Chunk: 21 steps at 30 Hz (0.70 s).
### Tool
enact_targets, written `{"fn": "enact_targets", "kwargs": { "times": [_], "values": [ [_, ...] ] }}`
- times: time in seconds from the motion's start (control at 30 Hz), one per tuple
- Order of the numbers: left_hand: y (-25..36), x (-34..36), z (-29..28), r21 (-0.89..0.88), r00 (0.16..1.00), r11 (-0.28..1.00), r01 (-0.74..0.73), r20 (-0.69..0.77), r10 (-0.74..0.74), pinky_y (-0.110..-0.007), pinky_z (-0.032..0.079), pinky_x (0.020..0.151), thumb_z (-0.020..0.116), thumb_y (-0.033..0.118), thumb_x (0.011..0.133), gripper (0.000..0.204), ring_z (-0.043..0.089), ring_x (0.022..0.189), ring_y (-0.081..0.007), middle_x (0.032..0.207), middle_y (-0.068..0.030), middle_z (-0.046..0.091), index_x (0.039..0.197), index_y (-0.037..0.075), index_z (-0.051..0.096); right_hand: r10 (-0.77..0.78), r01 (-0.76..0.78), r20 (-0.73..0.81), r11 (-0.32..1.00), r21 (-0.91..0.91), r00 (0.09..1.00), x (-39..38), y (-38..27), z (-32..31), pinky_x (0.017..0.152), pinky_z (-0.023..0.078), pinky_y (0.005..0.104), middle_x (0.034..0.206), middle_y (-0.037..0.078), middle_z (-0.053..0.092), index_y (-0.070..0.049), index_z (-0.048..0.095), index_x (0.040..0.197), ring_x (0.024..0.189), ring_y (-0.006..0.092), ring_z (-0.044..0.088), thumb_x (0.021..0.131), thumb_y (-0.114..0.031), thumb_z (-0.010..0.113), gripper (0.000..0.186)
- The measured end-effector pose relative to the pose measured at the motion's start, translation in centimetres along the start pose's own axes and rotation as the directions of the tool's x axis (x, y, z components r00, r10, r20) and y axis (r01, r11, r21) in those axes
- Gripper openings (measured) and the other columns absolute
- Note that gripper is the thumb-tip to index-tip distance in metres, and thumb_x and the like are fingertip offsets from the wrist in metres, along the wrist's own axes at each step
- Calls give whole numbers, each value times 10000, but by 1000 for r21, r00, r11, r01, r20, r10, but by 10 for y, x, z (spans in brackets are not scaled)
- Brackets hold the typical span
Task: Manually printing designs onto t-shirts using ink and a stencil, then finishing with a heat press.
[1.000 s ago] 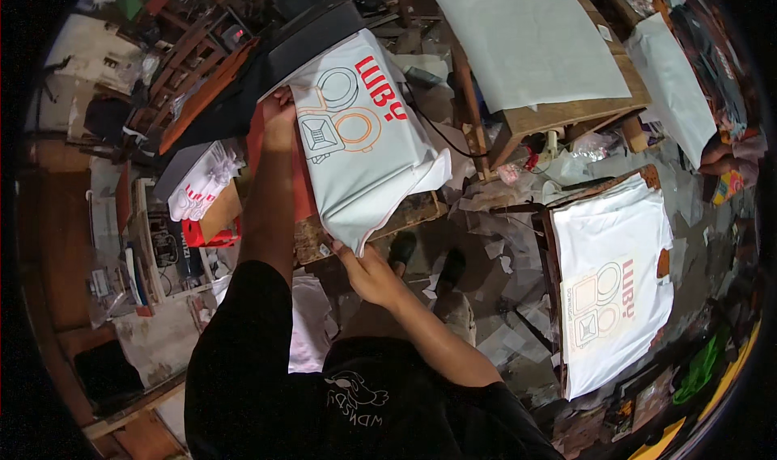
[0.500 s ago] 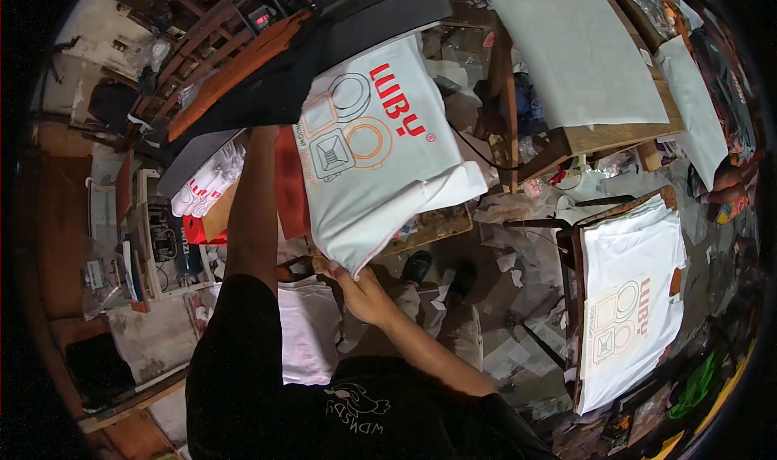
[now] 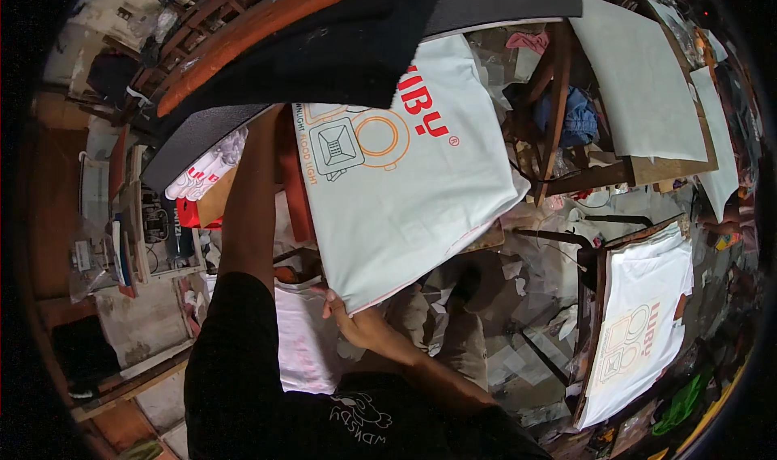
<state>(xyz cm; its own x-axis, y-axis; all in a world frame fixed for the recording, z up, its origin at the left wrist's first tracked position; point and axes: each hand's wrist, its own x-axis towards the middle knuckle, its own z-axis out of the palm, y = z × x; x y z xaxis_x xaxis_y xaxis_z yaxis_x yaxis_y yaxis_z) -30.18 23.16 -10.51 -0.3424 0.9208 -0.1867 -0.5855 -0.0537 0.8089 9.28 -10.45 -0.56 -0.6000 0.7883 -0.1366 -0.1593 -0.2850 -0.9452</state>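
A large white cloth [image 3: 388, 225] with red lettering and outlined lamp drawings lies stretched over a press bed, its near edge pulled toward me. At its near left corner, my right hand [image 3: 360, 324] pinches the hem with thumb and fingers. My left forearm [image 3: 252, 193] rises along the cloth's left side. That hand is hidden from the wrist on, beneath the black board [image 3: 502, 0] and the black cloth [image 3: 348, 51] hanging from it, so its fingers do not show. The board and black cloth also cover the far part of the print.
At the right, a stack of printed white cloths [image 3: 639, 322] lies on a stand. Pale sheets [image 3: 639, 80] cover a wooden table at the back right. Rolled printed cloths [image 3: 206, 169] sit at the left. Scraps litter the floor; a pinkish-white cloth [image 3: 307, 330] hangs near my lap.
The cloth's near edge, folded up before, is now spread flatter. My right hand has moved slightly down toward me, still gripping the corner. The view has shifted, and the black cloth hides more print.
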Motion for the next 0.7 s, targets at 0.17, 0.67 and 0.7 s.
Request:
{"fn": "enact_targets", "kwargs": {
  "times": [0.17,0.67,0.7],
  "values": [
    [11,4,-18,29,998,998,-52,-35,53,-263,443,674,494,179,970,170,527,774,-156,924,-74,577,1065,58,563,-7,5,66,1000,29,998,12,11,12,692,452,339,725,62,529,7,587,1071,688,181,538,1043,-262,364,350],
    [-2,-32,-34,85,968,977,-195,-143,206,-248,468,734,472,211,994,245,563,863,-153,1040,-76,602,1171,68,562,295,-292,30,919,264,955,25,61,38,497,401,224,751,20,552,-19,546,1249,518,69,457,1048,-386,291,489],
    [-6,-35,-33,90,965,975,-202,-150,213,-247,469,738,470,213,995,250,565,869,-153,1048,-76,604,1178,68,561,298,-296,31,919,262,954,25,63,40,497,401,224,751,20,552,-19,546,1249,518,69,457,1048,-386,291,489]
  ]
}}
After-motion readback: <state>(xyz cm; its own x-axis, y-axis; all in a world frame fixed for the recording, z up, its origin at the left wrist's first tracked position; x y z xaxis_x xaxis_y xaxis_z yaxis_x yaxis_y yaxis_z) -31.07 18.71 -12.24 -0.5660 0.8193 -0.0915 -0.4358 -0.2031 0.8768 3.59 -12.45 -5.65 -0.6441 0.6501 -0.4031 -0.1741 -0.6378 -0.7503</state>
